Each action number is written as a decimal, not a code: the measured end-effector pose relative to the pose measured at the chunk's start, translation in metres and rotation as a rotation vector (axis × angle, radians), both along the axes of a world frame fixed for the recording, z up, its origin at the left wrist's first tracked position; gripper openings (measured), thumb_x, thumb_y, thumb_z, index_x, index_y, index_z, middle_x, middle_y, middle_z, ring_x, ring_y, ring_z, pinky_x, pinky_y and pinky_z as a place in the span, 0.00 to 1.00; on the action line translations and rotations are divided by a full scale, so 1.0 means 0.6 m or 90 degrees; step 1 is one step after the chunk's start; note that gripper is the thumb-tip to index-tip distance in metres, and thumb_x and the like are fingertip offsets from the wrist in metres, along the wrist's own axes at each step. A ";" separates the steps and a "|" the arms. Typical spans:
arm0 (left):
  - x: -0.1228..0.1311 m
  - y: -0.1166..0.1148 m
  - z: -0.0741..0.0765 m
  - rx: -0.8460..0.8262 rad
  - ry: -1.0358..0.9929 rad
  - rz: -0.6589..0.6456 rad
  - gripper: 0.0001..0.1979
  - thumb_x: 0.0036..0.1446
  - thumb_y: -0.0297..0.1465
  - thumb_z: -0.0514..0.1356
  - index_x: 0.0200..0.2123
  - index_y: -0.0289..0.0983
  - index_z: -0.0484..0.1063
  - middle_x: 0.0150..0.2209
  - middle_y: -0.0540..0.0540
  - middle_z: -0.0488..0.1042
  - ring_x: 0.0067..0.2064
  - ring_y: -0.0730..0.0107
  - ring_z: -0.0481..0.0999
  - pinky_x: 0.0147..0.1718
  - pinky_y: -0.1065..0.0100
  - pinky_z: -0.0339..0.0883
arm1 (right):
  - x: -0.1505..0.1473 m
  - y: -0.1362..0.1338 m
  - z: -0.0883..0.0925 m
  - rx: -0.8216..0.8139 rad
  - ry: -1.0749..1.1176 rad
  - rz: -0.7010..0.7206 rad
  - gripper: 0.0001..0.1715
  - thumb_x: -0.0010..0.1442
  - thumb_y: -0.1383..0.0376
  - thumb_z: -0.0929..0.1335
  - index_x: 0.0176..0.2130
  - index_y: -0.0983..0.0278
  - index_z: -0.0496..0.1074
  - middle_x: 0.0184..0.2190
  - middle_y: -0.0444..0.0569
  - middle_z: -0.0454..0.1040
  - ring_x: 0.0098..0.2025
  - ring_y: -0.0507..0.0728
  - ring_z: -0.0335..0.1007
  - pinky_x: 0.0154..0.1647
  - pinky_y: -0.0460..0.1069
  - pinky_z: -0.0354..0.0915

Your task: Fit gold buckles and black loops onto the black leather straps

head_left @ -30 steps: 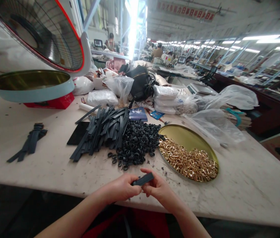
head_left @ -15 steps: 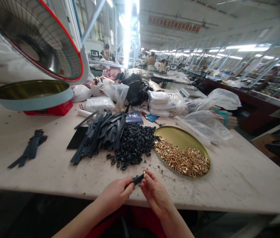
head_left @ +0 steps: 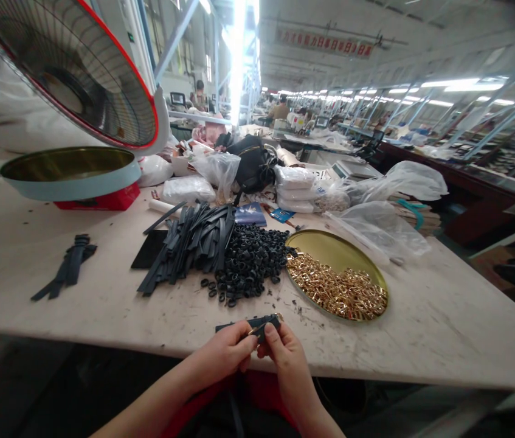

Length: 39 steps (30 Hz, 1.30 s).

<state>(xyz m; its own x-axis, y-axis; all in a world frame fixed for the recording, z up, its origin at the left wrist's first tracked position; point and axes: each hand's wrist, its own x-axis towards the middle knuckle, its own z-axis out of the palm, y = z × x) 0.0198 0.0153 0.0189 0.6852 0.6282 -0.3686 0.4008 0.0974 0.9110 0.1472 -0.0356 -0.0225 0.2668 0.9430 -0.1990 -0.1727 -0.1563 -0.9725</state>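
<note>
Near the table's front edge, my left hand and my right hand are closed on a dark strap. One strap end sticks out left beyond my left fingers. The strap's other end lies in my right fingertips, with a small gold buckle at its tip. My fingers hide part of the strap, and a thin gold glint shows between the hands. Beyond them lie a pile of dark straps and a heap of small black loops. Gold metal buckles fill the near half of a round tray.
A few crossed straps lie at the left. Behind them a round tin rests on a red base, below a fan. Plastic bags and a black bag line the back. People sit far off.
My right hand has folded over the strap's buckle end, and my hands have come closer together. More of the strap now shows above my left fingers. The view has shifted slightly.
</note>
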 end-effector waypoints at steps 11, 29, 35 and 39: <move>0.014 0.006 -0.053 0.147 0.025 0.126 0.16 0.57 0.39 0.46 0.22 0.36 0.61 0.21 0.53 0.65 0.26 0.74 0.64 0.28 0.73 0.55 | 0.017 0.017 -0.021 0.050 -0.237 0.001 0.09 0.54 0.59 0.65 0.30 0.62 0.67 0.26 0.46 0.70 0.29 0.55 0.65 0.31 0.49 0.61; 0.012 0.042 -0.064 0.119 0.120 0.062 0.16 0.52 0.43 0.51 0.23 0.36 0.62 0.19 0.54 0.65 0.22 0.74 0.63 0.21 0.74 0.52 | 0.033 0.034 -0.036 0.009 -0.103 0.134 0.08 0.50 0.61 0.67 0.28 0.63 0.66 0.23 0.42 0.68 0.27 0.51 0.63 0.28 0.46 0.59; 0.020 0.056 -0.076 0.054 0.029 0.086 0.13 0.54 0.38 0.49 0.39 0.37 0.62 0.22 0.55 0.65 0.19 0.77 0.63 0.19 0.76 0.55 | 0.106 0.114 -0.037 0.038 -0.396 0.215 0.13 0.59 0.63 0.58 0.36 0.64 0.69 0.26 0.45 0.71 0.27 0.52 0.66 0.29 0.46 0.62; 0.024 0.061 -0.069 0.096 0.045 0.111 0.13 0.56 0.39 0.47 0.30 0.37 0.63 0.19 0.56 0.63 0.19 0.78 0.60 0.20 0.76 0.53 | 0.154 0.192 -0.048 0.028 -0.683 0.100 0.08 0.53 0.70 0.62 0.33 0.64 0.69 0.35 0.52 0.69 0.37 0.57 0.65 0.41 0.50 0.59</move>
